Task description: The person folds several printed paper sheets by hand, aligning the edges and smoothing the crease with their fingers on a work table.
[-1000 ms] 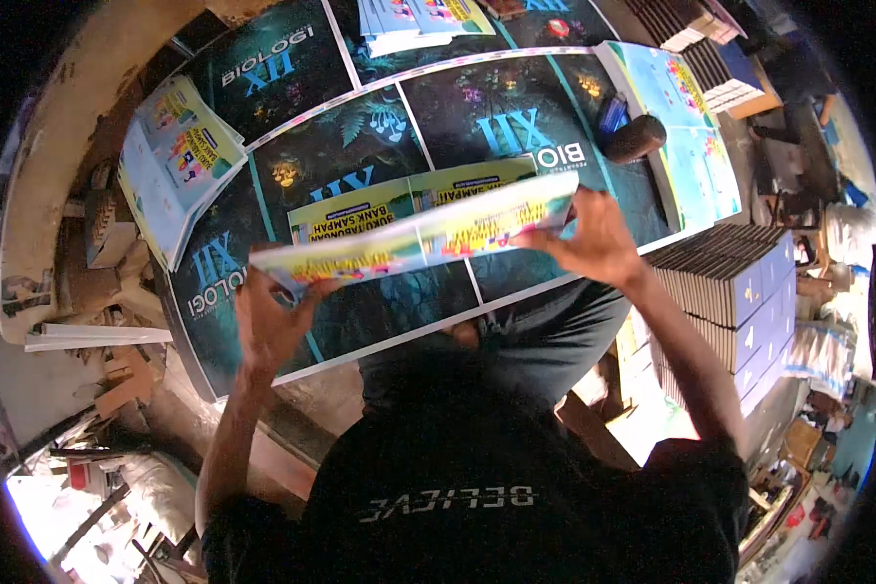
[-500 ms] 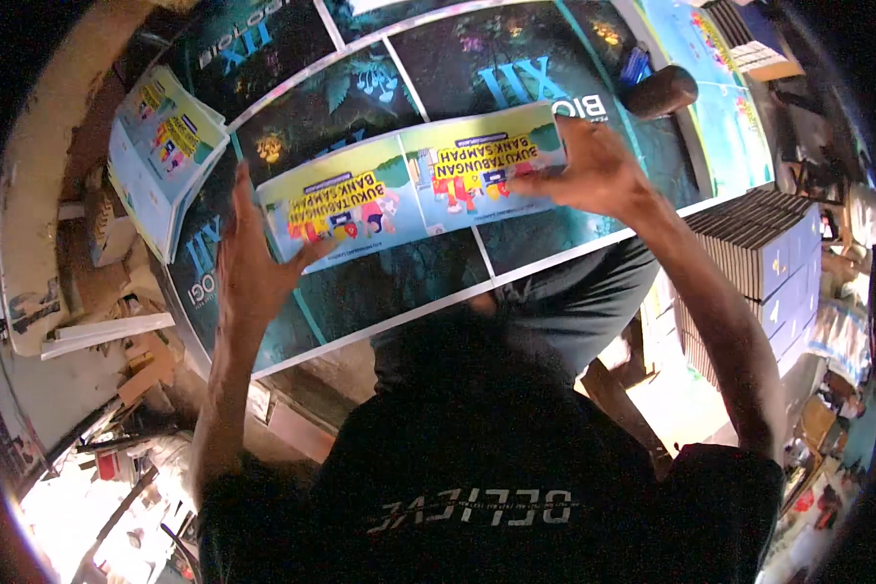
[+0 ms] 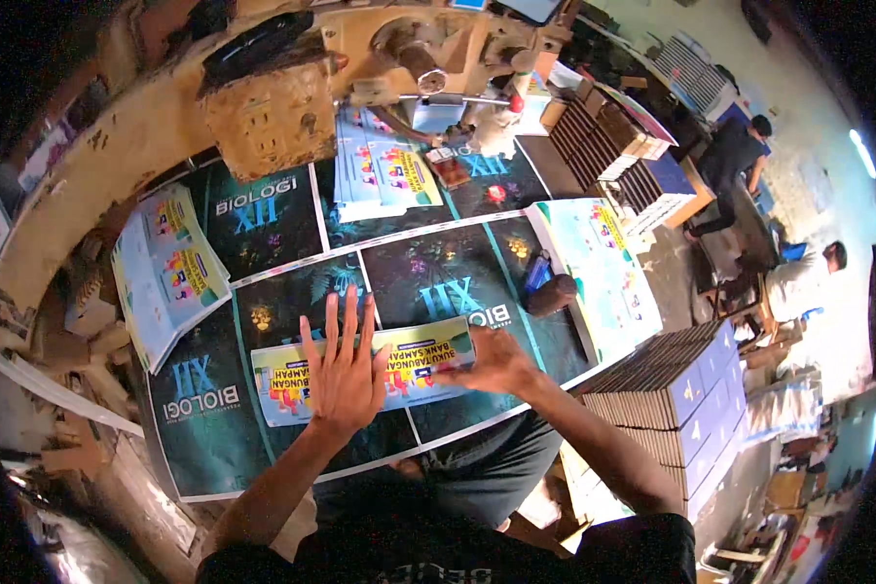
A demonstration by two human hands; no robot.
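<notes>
A long yellow-and-blue printed sheet [image 3: 423, 382], apparently folded lengthwise, lies across dark printed cover sheets [image 3: 214, 453] that cover the worktable. My left hand [image 3: 346, 382] rests flat on its middle, fingers stretched out and pointing away from me. At the sheet's right end, my right hand [image 3: 501, 362] has its fingers curled over the edge with the thumb on top. Just beyond that hand are a dark, rounded block-like object [image 3: 553, 295] and a small blue item [image 3: 536, 273]. The sheet's underside is hidden.
More printed sheets lie in a left pile [image 3: 156, 292], a right stack [image 3: 599, 282] and a far pile [image 3: 375, 170]. A wooden machine [image 3: 273, 117] stands beyond the table. Stacked blue-covered books [image 3: 696, 409] rise at right. Two people [image 3: 735, 161] are farther off.
My left hand has moved from the sheet's left end onto its middle and now lies flat. My right hand stays at the right end. The view has tilted up, showing more beyond the table.
</notes>
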